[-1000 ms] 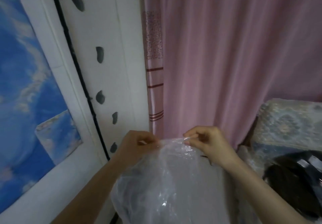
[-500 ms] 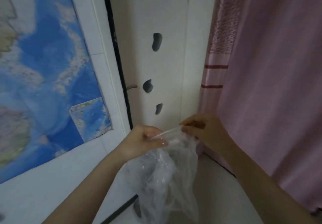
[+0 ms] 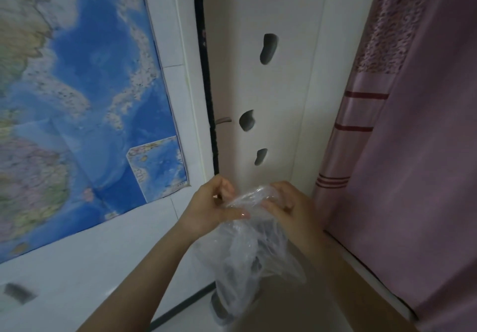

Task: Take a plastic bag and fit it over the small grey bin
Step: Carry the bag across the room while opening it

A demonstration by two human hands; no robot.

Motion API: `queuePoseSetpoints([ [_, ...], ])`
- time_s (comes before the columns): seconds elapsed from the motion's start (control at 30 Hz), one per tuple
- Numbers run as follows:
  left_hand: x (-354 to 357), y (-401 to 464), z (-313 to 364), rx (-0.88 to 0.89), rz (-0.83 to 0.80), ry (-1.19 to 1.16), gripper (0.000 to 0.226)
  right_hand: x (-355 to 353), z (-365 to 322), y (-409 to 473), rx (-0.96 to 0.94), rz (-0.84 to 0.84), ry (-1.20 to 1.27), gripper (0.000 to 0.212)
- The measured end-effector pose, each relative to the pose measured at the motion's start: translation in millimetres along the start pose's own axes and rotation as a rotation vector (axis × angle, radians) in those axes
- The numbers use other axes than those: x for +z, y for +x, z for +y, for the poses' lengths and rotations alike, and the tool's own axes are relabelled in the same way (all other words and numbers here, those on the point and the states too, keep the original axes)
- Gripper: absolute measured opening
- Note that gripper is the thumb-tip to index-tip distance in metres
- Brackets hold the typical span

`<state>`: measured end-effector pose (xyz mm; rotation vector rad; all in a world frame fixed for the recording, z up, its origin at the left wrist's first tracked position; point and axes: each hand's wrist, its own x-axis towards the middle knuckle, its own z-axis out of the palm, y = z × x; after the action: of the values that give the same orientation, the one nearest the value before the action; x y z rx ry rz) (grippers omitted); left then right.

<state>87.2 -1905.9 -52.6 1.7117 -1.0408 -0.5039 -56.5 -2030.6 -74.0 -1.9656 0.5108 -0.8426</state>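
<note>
A clear, crumpled plastic bag point(image 3: 242, 262) hangs in front of me. My left hand point(image 3: 211, 207) pinches its top edge between thumb and fingers. My right hand point(image 3: 286, 205) grips the same edge just to the right, the two hands close together. Through and below the bag shows a dark grey shape point(image 3: 222, 308) on the floor in the corner; I cannot tell for sure that it is the small grey bin.
A large blue map point(image 3: 77, 114) covers the white wall on the left. A white panel with dark oval cut-outs point(image 3: 268, 48) stands straight ahead. A pink curtain point(image 3: 413, 150) hangs on the right above a pale ledge point(image 3: 361, 267).
The view has swung left from the curtain toward the map and the corner. My hands have come closer together on the bag's top edge, and the dark shape below has appeared.
</note>
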Motion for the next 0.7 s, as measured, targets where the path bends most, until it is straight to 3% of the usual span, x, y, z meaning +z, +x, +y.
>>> queuePoseSetpoints([
  [0.13,-37.3,-22.3,-38.9,0.019,0.218,-0.018,0.095,6.7,8.0,18.2,0.038,-0.001,0.019,0.013],
  [0.2,-51.6,-42.7,-70.0,-0.132,0.362,-0.105,0.105,8.9,12.1,25.6,0.07,-0.02,0.078,0.01],
  [0.27,-53.3,-58.7,-96.6,-0.358,0.4,-0.237,0.107,13.5,14.5,31.6,0.095,-0.02,0.122,0.009],
  [0.33,-43.8,-64.2,-115.6,-0.487,0.335,-0.361,0.102,21.2,16.2,36.4,0.161,-0.021,0.175,0.009],
  [0.47,-26.0,-55.0,-123.8,-0.529,0.215,-0.514,0.098,35.5,25.2,45.1,0.285,-0.054,0.235,0.007],
  [0.7,-26.6,-53.3,-148.3,-0.456,0.4,-0.478,0.038,47.4,63.4,57.2,0.393,-0.071,0.226,0.013],
])
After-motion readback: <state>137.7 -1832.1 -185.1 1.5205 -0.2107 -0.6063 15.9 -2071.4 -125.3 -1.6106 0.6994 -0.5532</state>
